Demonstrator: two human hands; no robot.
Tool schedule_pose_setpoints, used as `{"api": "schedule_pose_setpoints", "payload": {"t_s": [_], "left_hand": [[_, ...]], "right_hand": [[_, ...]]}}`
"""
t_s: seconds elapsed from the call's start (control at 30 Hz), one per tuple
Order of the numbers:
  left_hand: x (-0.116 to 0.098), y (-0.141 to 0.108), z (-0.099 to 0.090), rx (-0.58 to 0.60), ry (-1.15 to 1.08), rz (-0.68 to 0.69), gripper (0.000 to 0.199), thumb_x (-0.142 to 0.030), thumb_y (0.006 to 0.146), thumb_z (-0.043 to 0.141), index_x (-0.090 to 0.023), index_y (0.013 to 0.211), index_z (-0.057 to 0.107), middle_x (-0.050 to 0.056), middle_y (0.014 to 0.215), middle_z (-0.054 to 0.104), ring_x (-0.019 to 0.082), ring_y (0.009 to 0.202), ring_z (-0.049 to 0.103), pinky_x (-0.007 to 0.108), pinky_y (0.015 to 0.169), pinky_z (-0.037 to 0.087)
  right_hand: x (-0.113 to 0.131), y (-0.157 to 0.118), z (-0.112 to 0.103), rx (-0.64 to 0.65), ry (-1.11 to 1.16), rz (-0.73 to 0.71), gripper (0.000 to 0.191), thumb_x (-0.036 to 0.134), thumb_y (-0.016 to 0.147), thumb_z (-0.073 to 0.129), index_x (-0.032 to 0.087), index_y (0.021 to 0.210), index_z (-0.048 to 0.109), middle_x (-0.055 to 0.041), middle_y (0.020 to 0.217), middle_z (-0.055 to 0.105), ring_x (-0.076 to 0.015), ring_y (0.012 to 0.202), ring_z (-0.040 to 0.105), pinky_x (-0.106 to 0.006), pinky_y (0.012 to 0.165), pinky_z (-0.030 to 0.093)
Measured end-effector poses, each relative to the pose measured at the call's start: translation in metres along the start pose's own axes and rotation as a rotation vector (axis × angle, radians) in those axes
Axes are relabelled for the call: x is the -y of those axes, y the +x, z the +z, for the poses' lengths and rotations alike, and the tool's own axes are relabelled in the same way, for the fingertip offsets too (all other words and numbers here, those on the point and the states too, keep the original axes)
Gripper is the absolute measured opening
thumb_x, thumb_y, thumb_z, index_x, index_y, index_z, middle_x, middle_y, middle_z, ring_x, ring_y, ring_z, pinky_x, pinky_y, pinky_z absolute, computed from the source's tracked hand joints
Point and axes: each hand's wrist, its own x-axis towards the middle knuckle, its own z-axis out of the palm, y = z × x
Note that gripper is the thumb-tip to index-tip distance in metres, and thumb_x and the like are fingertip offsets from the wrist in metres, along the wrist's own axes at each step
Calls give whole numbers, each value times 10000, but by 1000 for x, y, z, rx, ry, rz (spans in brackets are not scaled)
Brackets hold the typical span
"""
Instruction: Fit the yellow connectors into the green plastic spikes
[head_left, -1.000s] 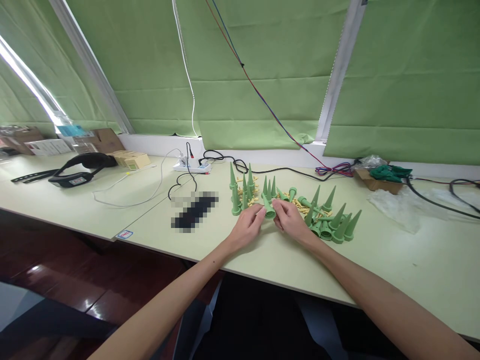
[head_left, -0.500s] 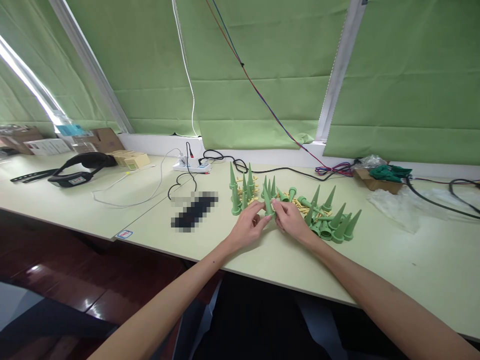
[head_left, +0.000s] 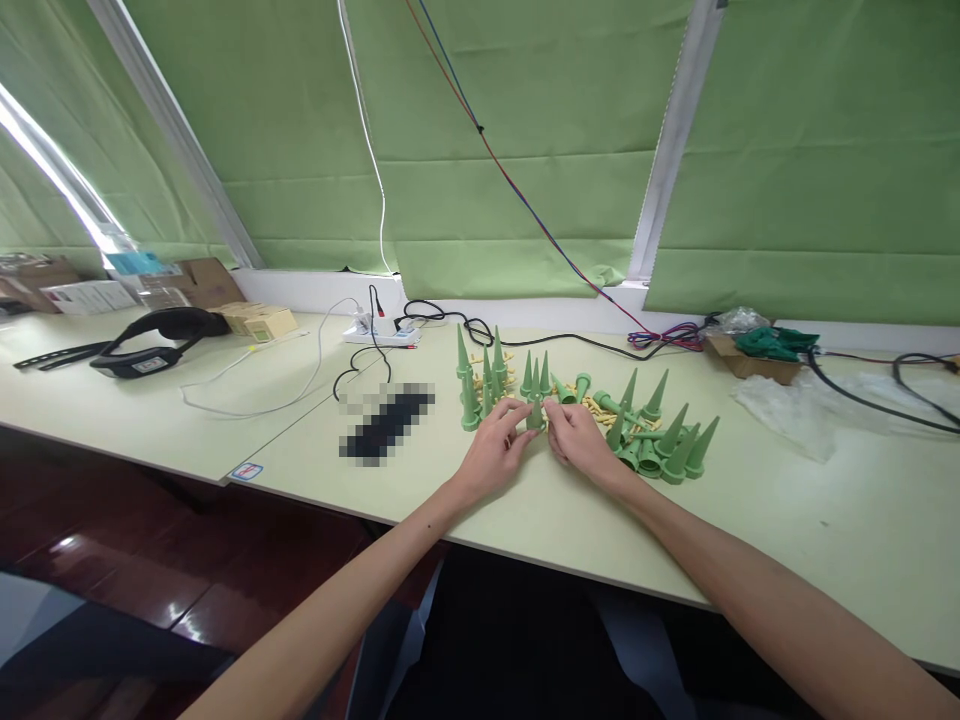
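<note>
My left hand (head_left: 493, 446) grips a hollow green plastic spike (head_left: 535, 416) between thumb and fingers, just above the table. Close against its right side is my right hand (head_left: 579, 438), fingers pinched together; whatever they hold is too small or hidden to make out. Behind my hands stand several more green spikes (head_left: 544, 378), points up. To the left, another group of upright spikes (head_left: 469, 405) surrounds small yellow pegs (head_left: 510, 378). On the right, green spikes (head_left: 679, 455) stand and lie in a loose pile, with more yellow pegs (head_left: 600, 410) among them.
A power strip (head_left: 381, 332) with cables sits by the wall. Farther left are a black headset-like strap device (head_left: 154, 345) and yellow boxes (head_left: 259, 320). A cardboard box (head_left: 754, 365) and clear plastic bag (head_left: 787, 410) lie at right. A pixelated dark object (head_left: 386, 425) is left of my hands.
The spike in my left hand has tipped and now looks shorter, its point no longer standing out above my fingers. Both hands stay nearly in place; the view has shifted slightly.
</note>
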Motion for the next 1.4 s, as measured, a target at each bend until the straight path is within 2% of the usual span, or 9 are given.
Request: {"api": "schedule_pose_setpoints", "payload": {"t_s": [0.13, 0.23, 0.37, 0.5, 0.7, 1.1, 1.4], "left_hand": [[-3, 1, 0, -35, -27, -35, 264, -339, 954, 447, -180, 1105, 593, 90, 1088, 584, 111, 682, 541, 229, 584, 458], [-4, 2, -2, -65, -42, -86, 263, -381, 957, 441, -171, 1025, 583, 57, 885, 623, 119, 626, 530, 233, 567, 428], [-4, 2, -4, -70, -68, -170, 304, -433, 964, 407, -189, 815, 512, -21, 573, 535, 118, 493, 489, 248, 543, 393], [-3, 1, -2, -99, -156, -228, 379, -479, 971, 359, -204, 725, 444, -56, 430, 461, 127, 421, 490, 264, 556, 409], [-3, 1, -1, -101, -222, -269, 420, -520, 964, 344, -190, 780, 528, -46, 424, 508, 136, 426, 516, 261, 528, 407], [-3, 1, -1, -84, -298, -285, 451, -542, 960, 339, -173, 851, 576, -38, 453, 523, 115, 373, 467, 259, 459, 377], [0, 1, -2, -85, -244, -272, 451, -531, 962, 339, -179, 800, 568, -34, 465, 508, 128, 455, 509, 255, 527, 414]], "right_hand": [[0, 0, 2, -7, 43, 21, 627, 628, 925, 376, 224, 445, 358, 29, 353, 372, -108, 359, 365, -267, 440, 325], [0, 0, 4, 17, 41, 1, 626, 641, 923, 369, 218, 461, 355, 33, 363, 368, -103, 369, 359, -261, 443, 317], [-1, -1, 5, 47, -33, -74, 599, 619, 930, 379, 214, 489, 350, 39, 391, 358, -103, 408, 339, -266, 471, 306], [-3, -1, 4, 65, -122, -157, 559, 581, 938, 389, 209, 525, 334, 42, 454, 349, -103, 461, 308, -271, 492, 270], [-4, -2, 5, 124, -221, -178, 526, 524, 964, 354, 202, 548, 382, 31, 490, 391, -110, 491, 324, -280, 516, 263], [-6, -5, 5, 150, -280, -219, 474, 447, 973, 370, 206, 566, 342, 36, 510, 368, -111, 494, 323, -279, 525, 262], [-2, -9, 3, 182, -406, -273, 410, 356, 972, 398, 204, 592, 368, 27, 520, 411, -115, 488, 326, -276, 536, 244]]}}
